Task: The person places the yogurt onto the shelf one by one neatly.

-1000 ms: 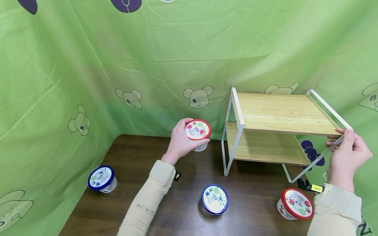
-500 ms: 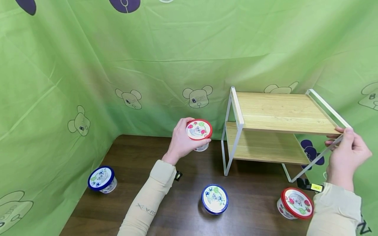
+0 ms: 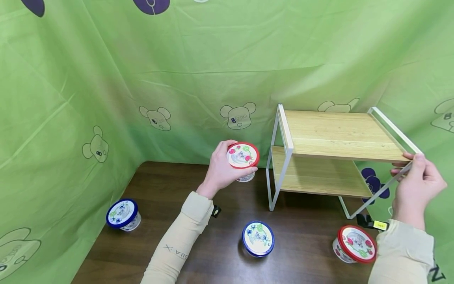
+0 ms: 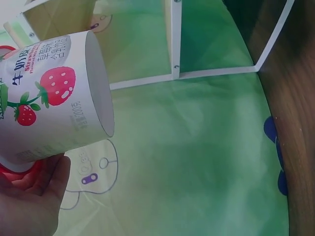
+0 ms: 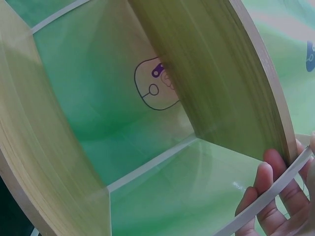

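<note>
A paper tub with a red lid (image 3: 242, 155) is gripped round its lid by my left hand (image 3: 221, 169), held just left of the shelf. In the left wrist view the tub (image 4: 54, 98) shows printed strawberries and its base, tilted on its side in that picture. My right hand (image 3: 418, 185) holds the front right corner of a two-tier shelf (image 3: 340, 132) with wooden boards and a white metal frame. The right wrist view has the fingers (image 5: 265, 174) round the white frame bar, close to the upper board's edge (image 5: 280, 113).
A blue-lidded tub (image 3: 258, 238) stands on the dark wooden table (image 3: 170, 189) at front centre. Another blue-lidded tub (image 3: 122, 214) is at the left, and a second red-lidded tub (image 3: 356, 244) stands beside the right sleeve. A green printed cloth (image 3: 198, 86) hangs behind.
My left hand has shifted slightly to the right with the red-lidded tub, closer to the shelf. The right hand and the shelf have stayed in place.
</note>
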The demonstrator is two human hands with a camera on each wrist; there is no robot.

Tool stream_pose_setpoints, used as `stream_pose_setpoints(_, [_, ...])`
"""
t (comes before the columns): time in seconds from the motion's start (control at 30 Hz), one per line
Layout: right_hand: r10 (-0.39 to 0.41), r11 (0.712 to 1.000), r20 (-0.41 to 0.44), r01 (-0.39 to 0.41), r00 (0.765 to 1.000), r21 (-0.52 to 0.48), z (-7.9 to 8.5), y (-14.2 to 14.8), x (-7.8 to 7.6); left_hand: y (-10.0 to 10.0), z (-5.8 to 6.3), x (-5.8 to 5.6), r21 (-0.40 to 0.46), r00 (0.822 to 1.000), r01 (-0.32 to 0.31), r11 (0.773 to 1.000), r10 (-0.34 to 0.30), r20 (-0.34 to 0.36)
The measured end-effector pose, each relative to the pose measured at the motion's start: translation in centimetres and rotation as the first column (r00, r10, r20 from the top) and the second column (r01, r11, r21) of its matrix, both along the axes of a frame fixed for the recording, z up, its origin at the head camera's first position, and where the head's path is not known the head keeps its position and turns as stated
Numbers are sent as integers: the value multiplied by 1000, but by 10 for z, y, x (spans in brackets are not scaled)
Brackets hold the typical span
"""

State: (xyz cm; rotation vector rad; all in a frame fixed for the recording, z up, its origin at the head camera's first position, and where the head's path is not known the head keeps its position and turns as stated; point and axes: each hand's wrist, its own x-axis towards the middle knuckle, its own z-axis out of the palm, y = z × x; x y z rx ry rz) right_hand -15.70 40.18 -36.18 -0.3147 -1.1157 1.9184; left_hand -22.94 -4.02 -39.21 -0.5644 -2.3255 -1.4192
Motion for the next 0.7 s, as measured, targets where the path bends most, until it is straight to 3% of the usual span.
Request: stream_pose_setpoints(0.7, [22,999,24,-21,999,-28,3,-3,2,17,6,14,-28,997,70,997,-71,-39])
